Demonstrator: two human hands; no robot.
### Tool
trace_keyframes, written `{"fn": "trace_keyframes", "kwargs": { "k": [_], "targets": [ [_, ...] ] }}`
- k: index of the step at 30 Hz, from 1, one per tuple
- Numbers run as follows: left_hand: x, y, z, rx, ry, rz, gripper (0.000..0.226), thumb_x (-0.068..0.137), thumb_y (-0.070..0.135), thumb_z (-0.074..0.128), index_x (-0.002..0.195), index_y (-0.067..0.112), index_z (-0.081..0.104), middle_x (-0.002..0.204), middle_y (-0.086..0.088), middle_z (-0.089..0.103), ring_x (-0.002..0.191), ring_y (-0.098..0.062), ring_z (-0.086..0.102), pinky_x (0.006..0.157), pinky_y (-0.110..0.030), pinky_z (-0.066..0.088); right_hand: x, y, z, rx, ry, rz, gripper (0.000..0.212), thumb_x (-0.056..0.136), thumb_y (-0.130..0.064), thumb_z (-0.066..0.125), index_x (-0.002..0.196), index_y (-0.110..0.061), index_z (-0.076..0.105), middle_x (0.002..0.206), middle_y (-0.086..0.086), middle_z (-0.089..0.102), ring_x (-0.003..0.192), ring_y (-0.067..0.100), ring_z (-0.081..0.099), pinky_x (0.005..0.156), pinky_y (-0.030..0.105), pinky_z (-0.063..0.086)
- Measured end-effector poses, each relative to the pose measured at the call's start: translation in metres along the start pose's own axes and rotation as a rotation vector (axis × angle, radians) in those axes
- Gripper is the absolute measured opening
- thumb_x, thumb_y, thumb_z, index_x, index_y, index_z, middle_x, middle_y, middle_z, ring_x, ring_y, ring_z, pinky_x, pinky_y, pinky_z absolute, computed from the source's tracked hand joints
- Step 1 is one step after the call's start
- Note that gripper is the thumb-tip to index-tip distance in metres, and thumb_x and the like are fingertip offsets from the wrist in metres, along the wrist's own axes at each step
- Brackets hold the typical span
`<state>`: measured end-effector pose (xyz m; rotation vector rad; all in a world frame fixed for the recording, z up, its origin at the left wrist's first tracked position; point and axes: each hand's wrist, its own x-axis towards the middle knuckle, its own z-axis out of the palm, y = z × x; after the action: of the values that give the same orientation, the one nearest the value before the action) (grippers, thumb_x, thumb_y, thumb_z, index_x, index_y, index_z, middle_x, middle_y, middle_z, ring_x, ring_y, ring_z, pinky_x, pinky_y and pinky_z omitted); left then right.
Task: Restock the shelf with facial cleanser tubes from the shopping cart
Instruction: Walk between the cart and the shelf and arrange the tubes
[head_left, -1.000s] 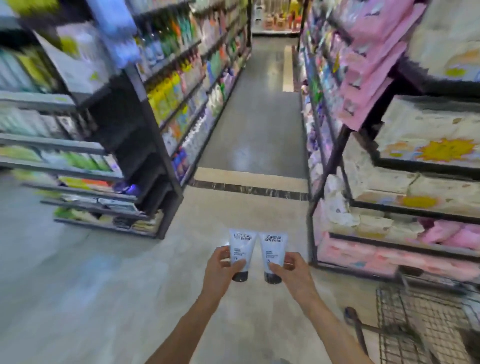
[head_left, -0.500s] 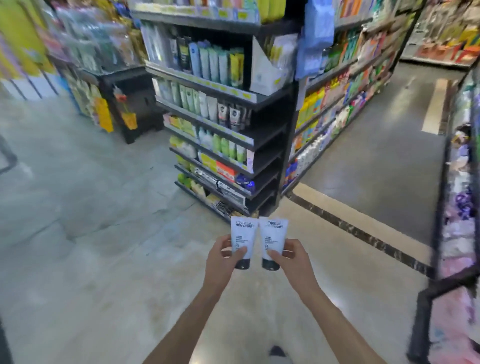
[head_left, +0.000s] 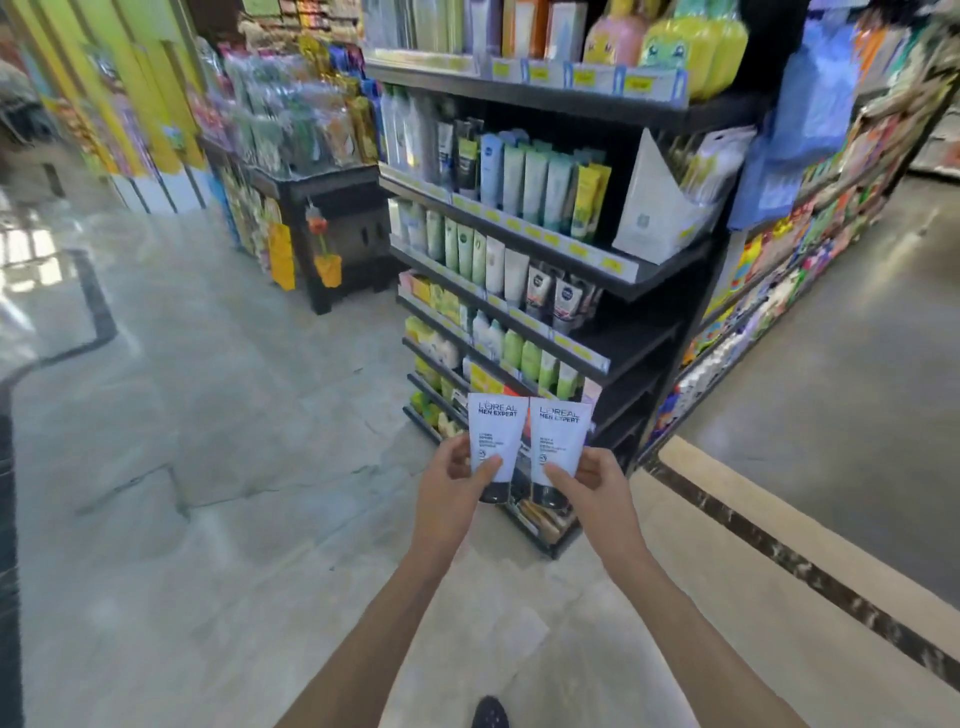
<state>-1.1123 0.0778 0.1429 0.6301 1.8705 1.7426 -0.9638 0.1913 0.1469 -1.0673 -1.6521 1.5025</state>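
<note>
**Two tubes in hand, carry leg to the shelf**

Two facial cleanser tubes are up in front of me, one per hand, caps down and flat crimped ends up. My left hand (head_left: 457, 480) pinches the left tube (head_left: 496, 441) low on its body, thumb across the printed face, fingers curled behind. My right hand (head_left: 584, 486) does the same on the right tube (head_left: 558, 447). The tubes sit side by side, upper corners touching or nearly so; I cannot tell which.

Step, as I judge it: transport from cart to shelf. Neither tube is placed yet. The shopping cart is not in view.

Materials: tubes are soft plastic, white-to-pale-blue bodies with dark print, tapering from a wide flat crimp to a round dark cap. They should stand on their caps, but a squeezable wall will dent under a hard pinch. Floor (head_left: 208, 467) beneath is glossy stone tile with a dark inlaid border.

Beyond the hands stands the black metal shelf unit (head_left: 670, 270), tiered boards with yellow price strips on the lips. Rows of similar upright tubes, green, white and dark, fill its middle tiers; the right ends of the lower boards look bare.

Next move calls for closing on the unit, picking a gap among like tubes, and setting each one cap-down, label outward, one hand at a time.
</note>
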Motion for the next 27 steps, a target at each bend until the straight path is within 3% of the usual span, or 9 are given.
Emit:
{"fn": "trace_keyframes", "kwargs": {
  "k": [4, 9, 11, 16, 19, 21, 23, 25, 27],
  "targets": [
    [0.083, 0.018, 0.006, -0.006, -0.038, 0.031, 0.042, 0.087, 0.033, 0.080, 0.126, 0.030, 0.064, 0.112, 0.011, 0.073, 0.097, -0.011, 0.069, 0.078, -0.026, 0.057, 0.072, -0.026, 0.020, -0.008, 0.043, -0.062, 0.031, 0.087, -0.027, 0.081, 0.108, -0.024, 0.059, 0.106, -0.009, 0.071, 0.093, 0.002, 0.068, 0.075, 0.017, 0.054],
    [0.167, 0.042, 0.023, -0.038, -0.129, 0.071, 0.034, 0.087, 0.036, 0.080, 0.115, 0.042, 0.063, 0.108, 0.017, 0.073, 0.098, -0.011, 0.068, 0.084, -0.033, 0.059, 0.141, -0.049, 0.032, -0.026, 0.128, -0.080, 0.038, 0.087, -0.035, 0.080, 0.115, -0.022, 0.059, 0.112, -0.007, 0.069, 0.100, 0.008, 0.066, 0.081, 0.024, 0.056],
    [0.196, 0.052, 0.031, -0.050, -0.171, 0.096, 0.034, 0.087, 0.038, 0.080, 0.116, 0.042, 0.062, 0.109, 0.020, 0.071, 0.100, -0.007, 0.067, 0.085, -0.029, 0.058, 0.164, -0.058, 0.034, -0.028, 0.175, -0.095, 0.037, 0.088, -0.037, 0.079, 0.115, -0.025, 0.059, 0.112, -0.008, 0.069, 0.102, 0.008, 0.066, 0.086, 0.031, 0.057],
    [0.268, 0.075, 0.056, -0.070, -0.319, 0.137, 0.035, 0.090, 0.041, 0.077, 0.120, 0.040, 0.061, 0.107, 0.027, 0.069, 0.101, 0.002, 0.065, 0.083, -0.019, 0.055, 0.219, -0.077, 0.037, -0.063, 0.283, -0.117, 0.036, 0.088, -0.043, 0.078, 0.115, -0.032, 0.057, 0.113, -0.013, 0.069, 0.101, 0.002, 0.066, 0.086, 0.027, 0.055],
    [0.313, 0.086, 0.072, -0.084, -0.418, 0.155, 0.031, 0.090, 0.038, 0.077, 0.116, 0.044, 0.060, 0.106, 0.027, 0.069, 0.098, 0.006, 0.064, 0.079, -0.015, 0.053, 0.252, -0.090, 0.043, -0.062, 0.360, -0.122, 0.037, 0.089, -0.042, 0.077, 0.117, -0.028, 0.059, 0.112, -0.012, 0.069, 0.100, 0.001, 0.066, 0.085, 0.024, 0.055],
    [0.343, 0.094, 0.081, -0.094, -0.481, 0.155, 0.033, 0.091, 0.034, 0.077, 0.119, 0.040, 0.060, 0.104, 0.026, 0.069, 0.094, 0.011, 0.063, 0.076, -0.010, 0.051, 0.275, -0.098, 0.048, -0.060, 0.418, -0.127, 0.038, 0.090, -0.039, 0.076, 0.120, -0.023, 0.060, 0.113, -0.011, 0.070, 0.097, -0.002, 0.066, 0.080, 0.019, 0.056],
    [0.373, 0.104, 0.089, -0.085, -0.537, 0.167, 0.035, 0.091, 0.032, 0.077, 0.122, 0.035, 0.061, 0.105, 0.026, 0.069, 0.093, 0.013, 0.063, 0.074, -0.008, 0.050, 0.298, -0.109, 0.052, -0.058, 0.484, -0.140, 0.038, 0.090, -0.038, 0.076, 0.120, -0.021, 0.060, 0.113, -0.010, 0.070, 0.098, 0.001, 0.067, 0.082, 0.022, 0.057],
    [0.403, 0.111, 0.096, -0.079, -0.595, 0.177, 0.036, 0.090, 0.032, 0.079, 0.122, 0.034, 0.063, 0.107, 0.024, 0.071, 0.095, 0.008, 0.065, 0.080, -0.013, 0.053, 0.318, -0.119, 0.057, -0.045, 0.546, -0.136, 0.038, 0.090, -0.038, 0.076, 0.121, -0.021, 0.060, 0.113, -0.008, 0.071, 0.102, 0.007, 0.067, 0.086, 0.027, 0.057],
    [0.429, 0.118, 0.100, -0.076, -0.635, 0.184, 0.033, 0.089, 0.029, 0.079, 0.118, 0.035, 0.063, 0.108, 0.021, 0.072, 0.094, 0.006, 0.067, 0.081, -0.017, 0.055, 0.336, -0.128, 0.059, -0.036, 0.597, -0.139, 0.039, 0.091, -0.037, 0.076, 0.122, -0.020, 0.060, 0.112, -0.008, 0.071, 0.102, 0.009, 0.068, 0.081, 0.022, 0.057]
  ]
}}
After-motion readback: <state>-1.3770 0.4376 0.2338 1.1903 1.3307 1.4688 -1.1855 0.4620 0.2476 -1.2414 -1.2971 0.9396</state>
